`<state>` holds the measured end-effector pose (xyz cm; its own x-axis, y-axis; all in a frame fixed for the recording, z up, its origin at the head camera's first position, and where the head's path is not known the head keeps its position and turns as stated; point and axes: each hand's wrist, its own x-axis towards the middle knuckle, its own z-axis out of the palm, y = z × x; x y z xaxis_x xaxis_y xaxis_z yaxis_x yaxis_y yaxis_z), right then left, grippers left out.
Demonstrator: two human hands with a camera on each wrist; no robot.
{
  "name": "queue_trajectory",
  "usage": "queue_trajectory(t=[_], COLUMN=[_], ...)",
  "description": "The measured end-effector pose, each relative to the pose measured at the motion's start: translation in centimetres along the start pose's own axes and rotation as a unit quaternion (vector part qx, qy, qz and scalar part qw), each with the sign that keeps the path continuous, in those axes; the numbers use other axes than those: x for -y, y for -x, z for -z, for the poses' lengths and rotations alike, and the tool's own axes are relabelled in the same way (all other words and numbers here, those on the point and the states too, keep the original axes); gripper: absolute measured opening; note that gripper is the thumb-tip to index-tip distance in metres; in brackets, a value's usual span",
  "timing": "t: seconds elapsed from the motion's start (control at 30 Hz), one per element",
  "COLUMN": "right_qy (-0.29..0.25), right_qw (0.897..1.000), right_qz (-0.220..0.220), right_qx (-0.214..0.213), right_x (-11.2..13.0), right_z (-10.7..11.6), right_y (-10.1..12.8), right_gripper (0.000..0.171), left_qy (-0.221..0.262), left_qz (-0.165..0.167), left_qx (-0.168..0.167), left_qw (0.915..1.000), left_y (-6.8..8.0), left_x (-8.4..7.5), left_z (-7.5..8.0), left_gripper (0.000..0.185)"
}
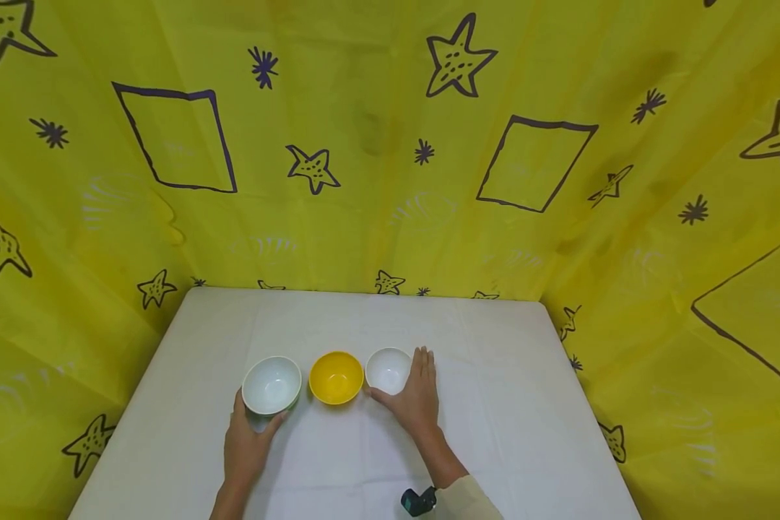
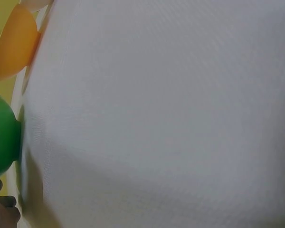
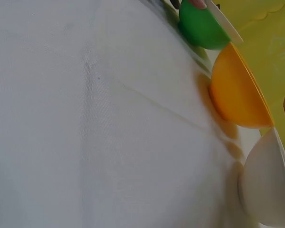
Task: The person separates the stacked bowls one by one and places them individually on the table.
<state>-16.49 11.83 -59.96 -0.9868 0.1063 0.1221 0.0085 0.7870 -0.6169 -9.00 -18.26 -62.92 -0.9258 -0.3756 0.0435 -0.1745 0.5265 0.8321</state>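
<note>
Three small bowls stand in a row on a white-covered table. At the left, my left hand (image 1: 245, 446) grips a green bowl (image 3: 202, 26), its thumb at the near side and its fingers along the left. From above this bowl looks pale inside (image 1: 271, 386); whether that is its lining or a nested bowl, I cannot tell. A yellow-orange bowl (image 1: 336, 378) sits in the middle, untouched. At the right is a white bowl (image 1: 387, 368). Around it lies my right hand (image 1: 417, 393), fingers straight along its right side and thumb spread toward its near left.
The white tablecloth (image 1: 507, 404) runs back to a yellow curtain (image 1: 364, 217) printed with stars and frames, which also closes off both sides. A small dark device (image 1: 419, 501) is at the right wrist, beside a pale sleeve (image 1: 464, 498).
</note>
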Motion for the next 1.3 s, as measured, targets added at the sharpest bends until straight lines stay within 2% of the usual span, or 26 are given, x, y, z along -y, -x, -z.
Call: queue_trajectory(t=[0.27, 0.73, 1.0, 1.3], right_qy=[0.002, -0.017, -0.008, -0.018], right_qw=[1.000, 0.994, 0.990, 0.986], right_qz=[0.019, 0.088, 0.133, 0.146], right_qx=[0.014, 0.056, 0.052, 0.084], right_x=[1.5, 7.0, 10.1, 12.6], right_z=[-0.1, -1.2, -1.9, -2.6], right_y=[-0.3, -0.6, -0.7, -0.6], right_gripper=[0.139, 0.137, 0.134, 0.135], left_qy=[0.000, -0.002, -0.001, 0.009], left_qz=[0.006, 0.006, -0.009, -0.006], left_qx=[0.000, -0.003, -0.006, -0.002], left_qw=[1.0000, 1.0000, 0.9999, 0.9999], left_y=[0.0, 0.2, 0.4, 0.4], left_x=[0.0, -0.2, -0.6, -0.6], left_z=[-0.1, 0.0, 0.2, 0.4], left_gripper=[0.102, 0.102, 0.103, 0.102])
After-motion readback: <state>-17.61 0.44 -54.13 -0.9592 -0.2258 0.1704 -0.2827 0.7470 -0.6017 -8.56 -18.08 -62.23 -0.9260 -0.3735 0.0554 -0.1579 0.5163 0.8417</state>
